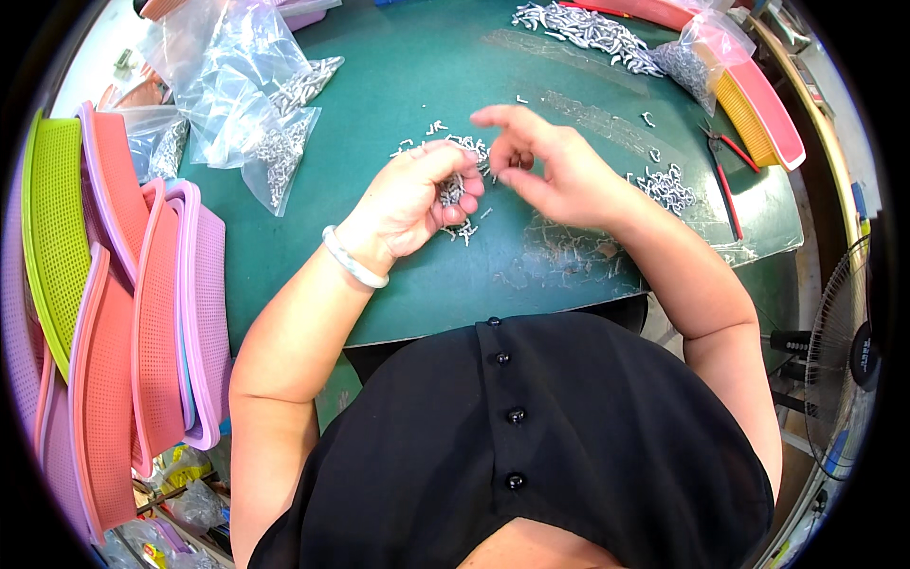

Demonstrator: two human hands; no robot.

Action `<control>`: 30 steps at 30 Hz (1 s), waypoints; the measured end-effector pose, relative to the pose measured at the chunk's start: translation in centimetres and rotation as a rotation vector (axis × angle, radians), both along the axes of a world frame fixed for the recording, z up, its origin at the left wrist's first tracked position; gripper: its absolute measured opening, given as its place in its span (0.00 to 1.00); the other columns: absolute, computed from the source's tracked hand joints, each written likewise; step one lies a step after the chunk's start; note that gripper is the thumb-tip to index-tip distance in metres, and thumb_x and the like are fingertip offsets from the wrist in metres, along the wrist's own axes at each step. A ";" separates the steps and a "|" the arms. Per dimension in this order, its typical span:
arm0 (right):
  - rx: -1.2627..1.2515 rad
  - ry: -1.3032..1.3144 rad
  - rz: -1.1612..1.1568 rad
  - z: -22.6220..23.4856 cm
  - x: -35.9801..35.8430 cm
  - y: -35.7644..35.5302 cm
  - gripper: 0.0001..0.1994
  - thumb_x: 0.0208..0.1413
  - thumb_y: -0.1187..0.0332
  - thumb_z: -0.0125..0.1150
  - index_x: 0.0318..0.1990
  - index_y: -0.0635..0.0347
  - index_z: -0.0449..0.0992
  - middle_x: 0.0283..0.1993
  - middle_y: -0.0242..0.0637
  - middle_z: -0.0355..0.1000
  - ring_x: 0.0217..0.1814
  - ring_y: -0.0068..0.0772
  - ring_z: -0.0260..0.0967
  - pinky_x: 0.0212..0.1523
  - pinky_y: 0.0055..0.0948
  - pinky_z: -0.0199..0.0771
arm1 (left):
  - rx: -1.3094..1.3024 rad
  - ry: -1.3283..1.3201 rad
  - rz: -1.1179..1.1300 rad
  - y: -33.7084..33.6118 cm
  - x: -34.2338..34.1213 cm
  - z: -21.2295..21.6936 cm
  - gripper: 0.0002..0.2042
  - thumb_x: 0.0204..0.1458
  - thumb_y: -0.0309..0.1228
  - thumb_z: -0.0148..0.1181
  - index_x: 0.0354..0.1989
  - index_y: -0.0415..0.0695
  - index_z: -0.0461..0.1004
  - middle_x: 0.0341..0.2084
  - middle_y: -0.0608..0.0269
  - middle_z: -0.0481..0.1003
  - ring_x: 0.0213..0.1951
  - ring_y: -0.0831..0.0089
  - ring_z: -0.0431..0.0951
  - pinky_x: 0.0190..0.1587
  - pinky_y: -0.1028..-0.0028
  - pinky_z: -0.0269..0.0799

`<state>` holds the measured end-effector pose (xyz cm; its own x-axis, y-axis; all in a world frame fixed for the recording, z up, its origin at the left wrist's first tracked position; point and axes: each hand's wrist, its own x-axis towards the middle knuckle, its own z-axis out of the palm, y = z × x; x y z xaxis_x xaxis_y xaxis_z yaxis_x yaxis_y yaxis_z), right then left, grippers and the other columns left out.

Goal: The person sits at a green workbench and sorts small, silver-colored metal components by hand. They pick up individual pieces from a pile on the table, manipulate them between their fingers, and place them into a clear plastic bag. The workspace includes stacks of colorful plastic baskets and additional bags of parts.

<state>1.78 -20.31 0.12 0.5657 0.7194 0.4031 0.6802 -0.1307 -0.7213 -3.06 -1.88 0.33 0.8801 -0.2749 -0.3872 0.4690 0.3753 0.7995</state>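
My left hand (417, 194) is cupped over the green table mat (427, 66) and grips a bunch of small white plastic parts (451, 192); a pale bangle (353, 260) circles that wrist. My right hand (548, 166) hovers just to the right, fingers spread, thumb and forefinger pinched near a tiny part by the left fingertips. More of the small white parts (462, 230) lie loose on the mat under and around both hands.
Clear plastic bags of parts (261, 114) lie at the back left. Stacked pink, purple and green mesh baskets (123, 313) stand on the left. A pile of white parts (588, 28), a yellow and pink basket (758, 114) and red-handled cutters (725, 175) sit at the right. A fan (844, 370) is lower right.
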 end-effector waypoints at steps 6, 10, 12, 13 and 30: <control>-0.208 -0.037 0.077 -0.2 -0.6 0.4 0.29 0.39 0.80 0.56 0.54 0.61 0.59 0.28 0.33 0.70 0.37 0.37 0.68 0.43 0.32 0.66 | -0.173 -0.005 0.099 1.4 0.6 -0.7 0.06 0.47 0.29 0.48 0.24 0.40 0.66 0.21 0.59 0.70 0.21 0.75 0.69 0.19 0.81 0.64; -0.156 -0.070 0.085 -0.9 -0.6 0.6 0.27 0.39 0.78 0.57 0.51 0.65 0.59 0.27 0.36 0.69 0.37 0.41 0.66 0.39 0.34 0.66 | -0.199 0.035 0.079 1.4 0.8 -0.9 0.06 0.48 0.29 0.48 0.25 0.40 0.67 0.21 0.59 0.69 0.21 0.75 0.68 0.18 0.82 0.64; -0.153 0.006 0.067 -0.9 -0.6 0.6 0.26 0.40 0.79 0.56 0.51 0.65 0.59 0.26 0.35 0.68 0.34 0.38 0.67 0.38 0.32 0.66 | -0.194 0.062 0.070 1.3 0.7 -0.6 0.07 0.50 0.30 0.48 0.25 0.40 0.66 0.21 0.60 0.69 0.21 0.77 0.67 0.18 0.84 0.64; -0.151 0.043 0.060 -0.8 -0.6 0.5 0.26 0.40 0.79 0.55 0.51 0.65 0.59 0.26 0.35 0.68 0.33 0.37 0.67 0.38 0.31 0.66 | -0.211 0.073 0.067 1.3 0.7 -0.6 0.07 0.50 0.30 0.48 0.25 0.40 0.67 0.21 0.60 0.69 0.21 0.76 0.68 0.18 0.85 0.64; 0.170 0.454 0.072 0.1 0.0 -0.2 0.23 0.49 0.83 0.50 0.54 0.62 0.57 0.31 0.28 0.62 0.35 0.16 0.61 0.40 0.18 0.63 | -0.264 0.024 0.036 1.1 0.7 -0.9 0.06 0.51 0.27 0.47 0.30 0.37 0.66 0.25 0.56 0.70 0.23 0.74 0.69 0.21 0.82 0.67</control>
